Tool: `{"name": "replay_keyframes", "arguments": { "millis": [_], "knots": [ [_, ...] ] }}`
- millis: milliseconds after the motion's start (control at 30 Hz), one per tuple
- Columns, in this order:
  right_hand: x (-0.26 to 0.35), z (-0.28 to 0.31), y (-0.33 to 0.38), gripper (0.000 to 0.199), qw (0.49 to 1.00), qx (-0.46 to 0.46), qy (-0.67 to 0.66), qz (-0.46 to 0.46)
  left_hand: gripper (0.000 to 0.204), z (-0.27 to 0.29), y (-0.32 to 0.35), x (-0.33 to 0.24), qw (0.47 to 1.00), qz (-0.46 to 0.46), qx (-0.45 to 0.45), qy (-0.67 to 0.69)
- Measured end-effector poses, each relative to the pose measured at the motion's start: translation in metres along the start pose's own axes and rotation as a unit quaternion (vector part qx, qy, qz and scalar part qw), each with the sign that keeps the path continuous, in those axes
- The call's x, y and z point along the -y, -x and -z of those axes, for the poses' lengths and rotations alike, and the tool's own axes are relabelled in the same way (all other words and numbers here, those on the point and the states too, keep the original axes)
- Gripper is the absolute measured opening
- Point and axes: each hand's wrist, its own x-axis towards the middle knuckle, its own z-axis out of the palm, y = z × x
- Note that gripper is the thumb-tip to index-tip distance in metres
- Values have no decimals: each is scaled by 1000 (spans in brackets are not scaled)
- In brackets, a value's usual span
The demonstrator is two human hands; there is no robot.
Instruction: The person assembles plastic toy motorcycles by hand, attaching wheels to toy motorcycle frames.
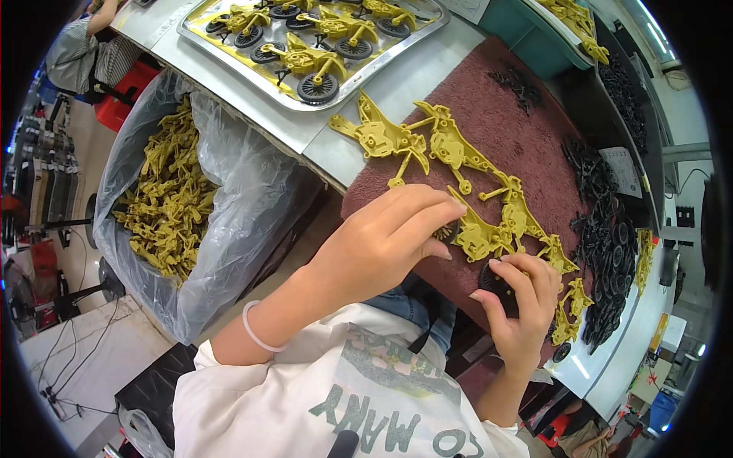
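Several yellow plastic toy motorcycle bodies lie in a row on a dark red cloth (489,91). My left hand (389,237) reaches over the near edge of the cloth, fingers closed around a small black wheel (446,232) at one end of a yellow toy motorcycle body (477,238). My right hand (523,298) pinches a second black wheel (492,282) between thumb and fingers, just below that same body. Another body (456,145) lies beyond my left hand. My fingers partly cover both wheels.
A metal tray (286,99) at the back left carries wheeled toy motorcycles. Yellow parts (172,198) fill a plastic-lined bin at left. Black wheels (611,252) and other black parts are heaped at right. A teal bin (504,34) stands at the back.
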Motion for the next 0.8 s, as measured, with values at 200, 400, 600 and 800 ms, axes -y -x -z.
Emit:
{"name": "replay_keyframes", "arguments": {
  "millis": [200, 400, 600, 800],
  "knots": [
    [-2, -7, -6, 40, 1000, 0, -18, 7, 44, 2, 1, -1, 999, 0, 26, -26],
    [-5, -2, -4, 41, 1000, -4, -2, 14, 41, 3, -10, -11, 993, 56, 94, -51],
    [-28, 35, 6, 44, 996, -9, -88, 25, 36, 10, -18, -25, 983, -29, 64, -170],
    [-129, 107, 40, 32, 968, -164, 19, -191, 20, 9, -69, -42, 976, -102, 95, -165]
  ]
}}
